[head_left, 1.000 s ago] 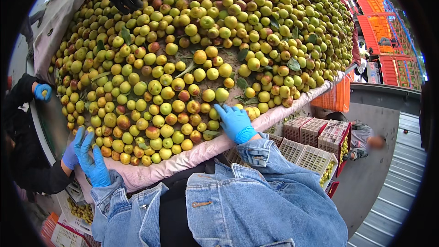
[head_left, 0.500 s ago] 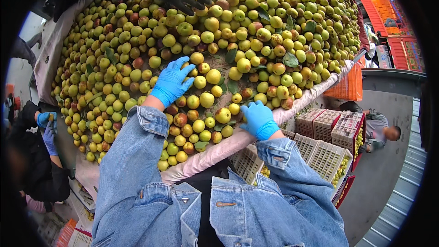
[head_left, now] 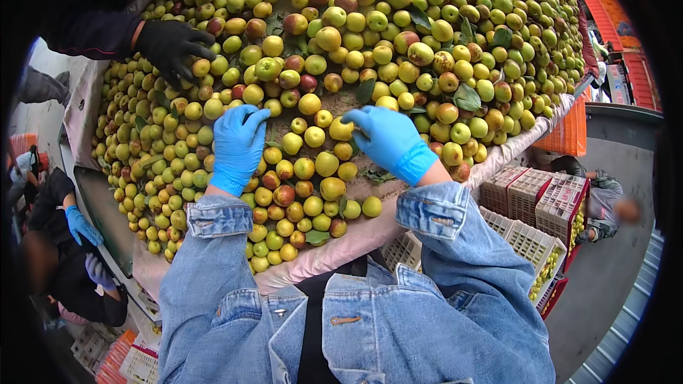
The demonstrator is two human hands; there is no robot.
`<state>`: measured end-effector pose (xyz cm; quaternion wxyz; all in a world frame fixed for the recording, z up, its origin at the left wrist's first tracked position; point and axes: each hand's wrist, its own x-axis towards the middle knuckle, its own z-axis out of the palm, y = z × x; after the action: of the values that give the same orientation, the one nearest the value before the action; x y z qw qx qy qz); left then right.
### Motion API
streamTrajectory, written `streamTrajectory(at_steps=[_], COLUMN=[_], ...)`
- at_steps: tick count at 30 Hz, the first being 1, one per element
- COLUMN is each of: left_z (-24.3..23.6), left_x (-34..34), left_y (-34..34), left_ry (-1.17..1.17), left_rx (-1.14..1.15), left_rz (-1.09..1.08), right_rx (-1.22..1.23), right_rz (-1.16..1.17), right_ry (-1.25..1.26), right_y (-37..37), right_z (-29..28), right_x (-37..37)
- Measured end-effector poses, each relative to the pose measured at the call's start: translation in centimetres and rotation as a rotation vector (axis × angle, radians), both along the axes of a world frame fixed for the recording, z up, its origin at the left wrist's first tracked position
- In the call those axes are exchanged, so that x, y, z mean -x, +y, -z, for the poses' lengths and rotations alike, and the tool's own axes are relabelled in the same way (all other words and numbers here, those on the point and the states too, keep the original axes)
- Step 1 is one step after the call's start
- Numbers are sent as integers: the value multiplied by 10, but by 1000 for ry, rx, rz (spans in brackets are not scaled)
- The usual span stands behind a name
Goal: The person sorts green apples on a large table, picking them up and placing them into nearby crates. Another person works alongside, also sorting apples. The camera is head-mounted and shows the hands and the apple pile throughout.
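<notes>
A big heap of jujubes (head_left: pixel 326 164), yellow-green with red-brown patches, covers a table draped in pale cloth (head_left: pixel 348 247). Both my hands wear blue gloves. My left hand (head_left: pixel 240 148) rests over the near-left part of the heap, thumb and forefinger apart, its other fingers partly hidden. To its right, across a thinned patch, my right hand (head_left: pixel 393 141) points leftward, with bent fingertips on a yellow jujube (head_left: pixel 341 129). Several loose jujubes lie between the hands, among a few green leaves.
Another person's black-gloved hand (head_left: pixel 173 50) reaches over the heap at upper left. Further left is a person with a blue glove (head_left: pixel 83 227). Plastic crates (head_left: pixel 523 252) holding jujubes stand at right, near another person (head_left: pixel 605 203). Orange crates (head_left: pixel 565 131) stand behind.
My right hand has moved from the table's near edge up and inward onto the jujubes. My left hand has shifted left. The black-gloved hand has moved left and down.
</notes>
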<state>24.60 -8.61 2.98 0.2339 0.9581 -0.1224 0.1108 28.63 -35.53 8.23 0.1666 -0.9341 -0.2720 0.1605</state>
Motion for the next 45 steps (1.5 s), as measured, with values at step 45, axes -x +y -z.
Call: streamTrajectory(at_steps=[45], left_z=[3], left_x=[91], left_y=[-4], left_ry=[706], left_rx=[622], left_rz=[-37], right_rx=[-1478], right_rz=[650], right_ry=[1618], right_y=[61], right_z=[28], right_x=[-1])
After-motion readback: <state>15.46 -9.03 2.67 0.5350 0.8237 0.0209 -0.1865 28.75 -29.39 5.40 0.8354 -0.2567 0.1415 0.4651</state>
